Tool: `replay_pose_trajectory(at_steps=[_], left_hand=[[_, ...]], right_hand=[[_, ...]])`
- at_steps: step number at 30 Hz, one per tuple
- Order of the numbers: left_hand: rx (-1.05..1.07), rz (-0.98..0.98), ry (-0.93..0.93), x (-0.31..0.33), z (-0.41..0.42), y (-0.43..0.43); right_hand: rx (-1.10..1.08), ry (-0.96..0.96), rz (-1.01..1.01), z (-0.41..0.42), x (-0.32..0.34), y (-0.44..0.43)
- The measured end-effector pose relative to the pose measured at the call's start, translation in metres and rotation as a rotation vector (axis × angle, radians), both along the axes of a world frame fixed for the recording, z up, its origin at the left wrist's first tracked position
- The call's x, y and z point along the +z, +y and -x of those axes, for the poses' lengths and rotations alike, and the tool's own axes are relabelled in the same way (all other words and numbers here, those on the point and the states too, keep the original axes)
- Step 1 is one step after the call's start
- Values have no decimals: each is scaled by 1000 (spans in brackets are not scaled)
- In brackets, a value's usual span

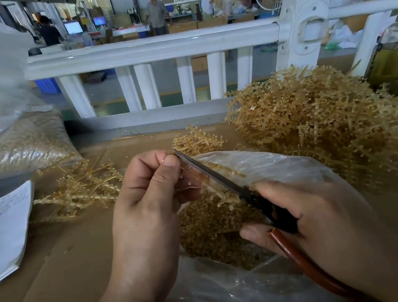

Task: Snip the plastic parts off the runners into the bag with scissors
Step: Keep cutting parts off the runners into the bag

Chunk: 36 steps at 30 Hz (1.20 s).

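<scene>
Brown cardboard (67, 254) lies by a white fence (150, 49). A full bag (16, 145) sits left. The left hand (144, 207) pinches a runner (216, 191) over the open bag (223, 296) of cut parts (210, 227). The right hand (314, 219) grips scissors (221, 180). A runner pile (327, 125) sits right.

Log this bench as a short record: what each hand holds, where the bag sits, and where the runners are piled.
left hand: pinches a runner over the bag
right hand: grips the scissors, blade laid against that runner
bag: clear plastic, open, beneath both hands
snipped parts: heaped inside the bag
large runner pile: right of the bag
smaller runner heap: left of the left hand
surface: cardboard
</scene>
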<state>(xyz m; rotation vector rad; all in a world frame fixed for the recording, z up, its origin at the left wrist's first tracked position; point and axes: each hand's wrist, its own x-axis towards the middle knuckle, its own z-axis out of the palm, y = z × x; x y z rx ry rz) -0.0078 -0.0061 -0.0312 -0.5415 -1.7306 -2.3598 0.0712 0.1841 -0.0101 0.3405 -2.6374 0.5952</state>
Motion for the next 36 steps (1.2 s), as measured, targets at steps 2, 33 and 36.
replay_pose_trajectory(at_steps=[2, 33, 36], left_hand=[[-22, -15, -8, 1, 0, 0], [-63, -101, 32, 3, -2, 4], [-64, -123, 29, 3, -3, 5]], right_hand=[[6, 3, -1, 0, 1, -1], [-44, -89, -4, -9, 12, -13], [-86, -79, 16, -11, 13, -17]])
